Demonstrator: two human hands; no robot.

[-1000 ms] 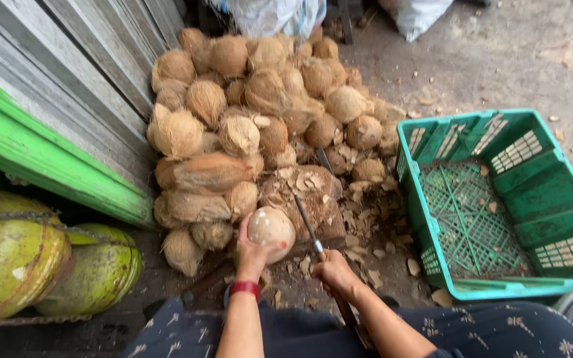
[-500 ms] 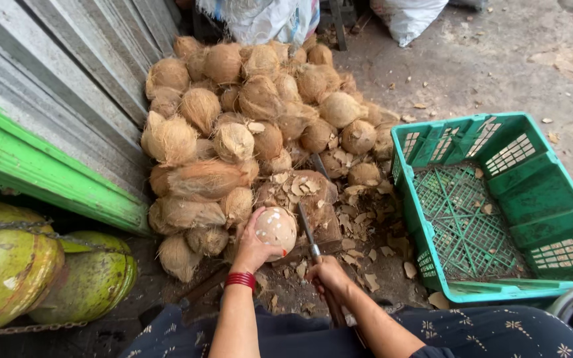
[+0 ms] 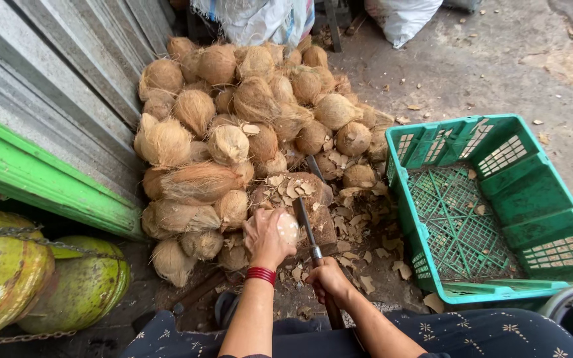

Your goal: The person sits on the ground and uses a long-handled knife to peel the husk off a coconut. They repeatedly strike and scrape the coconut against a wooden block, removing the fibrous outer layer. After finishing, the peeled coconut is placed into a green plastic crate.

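The left hand (image 3: 266, 237) is closed around a pale, peeled coconut (image 3: 286, 227), pressed onto a wooden block (image 3: 313, 211) at the near foot of the coconut heap (image 3: 247, 126). The right hand (image 3: 329, 282) is clenched on the handle of a knife (image 3: 305, 224). The knife's long axis runs from the handle, nearest the person, up and slightly left; the blade points toward the heap, lying against the coconut's right side. Husk chips (image 3: 359, 232) litter the grey concrete ground around the block. A green crate (image 3: 492, 212) stands right of the block, corrugated metal sheets (image 3: 67, 79) left of the heap, white sacks (image 3: 260, 20) behind it.
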